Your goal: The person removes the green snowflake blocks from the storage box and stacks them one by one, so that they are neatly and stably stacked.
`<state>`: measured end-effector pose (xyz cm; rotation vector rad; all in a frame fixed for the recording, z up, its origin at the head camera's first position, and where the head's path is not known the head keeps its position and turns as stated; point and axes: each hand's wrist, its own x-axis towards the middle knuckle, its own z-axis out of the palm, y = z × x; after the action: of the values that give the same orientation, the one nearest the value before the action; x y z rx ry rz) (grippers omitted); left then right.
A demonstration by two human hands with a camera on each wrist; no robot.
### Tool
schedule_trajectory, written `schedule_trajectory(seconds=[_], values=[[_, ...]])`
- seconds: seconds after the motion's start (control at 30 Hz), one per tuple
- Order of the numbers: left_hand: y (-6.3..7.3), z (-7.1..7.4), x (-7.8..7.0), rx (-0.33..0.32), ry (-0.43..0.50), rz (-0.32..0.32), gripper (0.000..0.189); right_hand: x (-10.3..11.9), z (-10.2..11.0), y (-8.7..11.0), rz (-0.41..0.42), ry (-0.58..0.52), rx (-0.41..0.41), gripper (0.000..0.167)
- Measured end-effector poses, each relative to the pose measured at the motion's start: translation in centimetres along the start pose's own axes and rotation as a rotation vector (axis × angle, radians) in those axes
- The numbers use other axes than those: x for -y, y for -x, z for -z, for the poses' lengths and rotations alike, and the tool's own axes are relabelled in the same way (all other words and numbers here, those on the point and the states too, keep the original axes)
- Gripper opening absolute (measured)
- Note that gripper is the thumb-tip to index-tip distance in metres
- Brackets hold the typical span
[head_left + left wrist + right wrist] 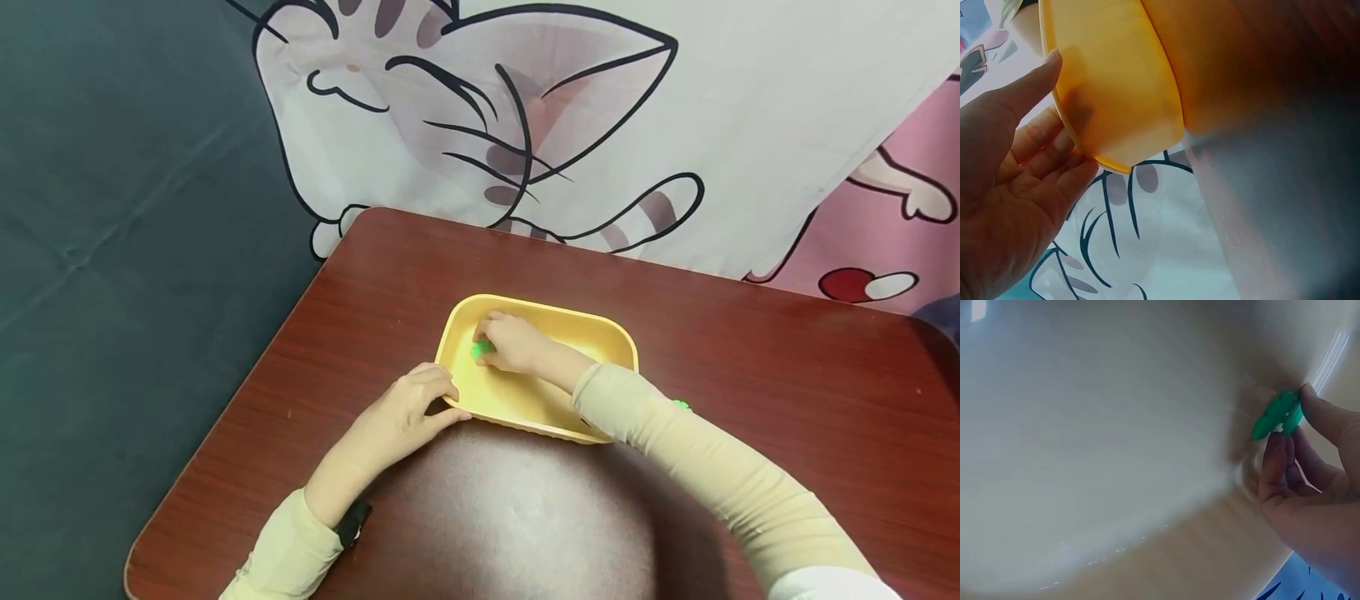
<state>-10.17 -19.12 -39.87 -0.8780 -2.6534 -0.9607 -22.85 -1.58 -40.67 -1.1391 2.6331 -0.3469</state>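
Note:
A yellow rectangular tray (540, 417) with rounded corners stands on the table. My left hand (408, 412) grips its near left corner, thumb on one side of the rim and fingers on the other; the left wrist view shows this hand (1029, 169) against the tray wall (1110, 69). Inside the tray, at its left part, my right hand (513, 343) pinches a small bright green piece (481, 349). In the right wrist view the green piece (1280, 414) looks lumpy and sits between thumb and fingertips; its exact kind cannot be told.
A second bright green bit (682, 405) shows on the table just beyond the right sleeve (720, 467), which hides part of it. The reddish-brown table (787, 375) reaches back to a cloth printed with a cartoon cat (600, 108). A dark curtain (135, 208) hangs at the left.

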Motion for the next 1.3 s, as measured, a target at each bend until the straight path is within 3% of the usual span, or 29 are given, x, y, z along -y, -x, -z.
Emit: schedule_trajectory(seconds=[0.27,0.6,0.93,1.1,1.3], values=[[-0.1,-0.1,0.1,-0.004,0.002,-0.006,0.020,-0.7,-0.4,0.3,0.026,-0.013,-0.052,0.030],[0.0,0.0,-0.1,0.002,0.006,0.002,0.019,-0.2,-0.2,0.3,0.076,0.002,-0.045,0.029],[-0.1,-0.1,-0.2,0.001,0.001,-0.005,0.019,0.2,0.0,1.0,0.194,0.144,-0.054,0.024],[-0.1,-0.1,-0.3,-0.003,0.001,-0.006,0.019,0.3,0.8,1.6,0.226,0.132,-0.091,0.024],[-0.1,-0.1,-0.3,-0.022,0.001,-0.028,0.019,0.4,3.3,2.1,0.295,0.117,-0.103,0.029]])
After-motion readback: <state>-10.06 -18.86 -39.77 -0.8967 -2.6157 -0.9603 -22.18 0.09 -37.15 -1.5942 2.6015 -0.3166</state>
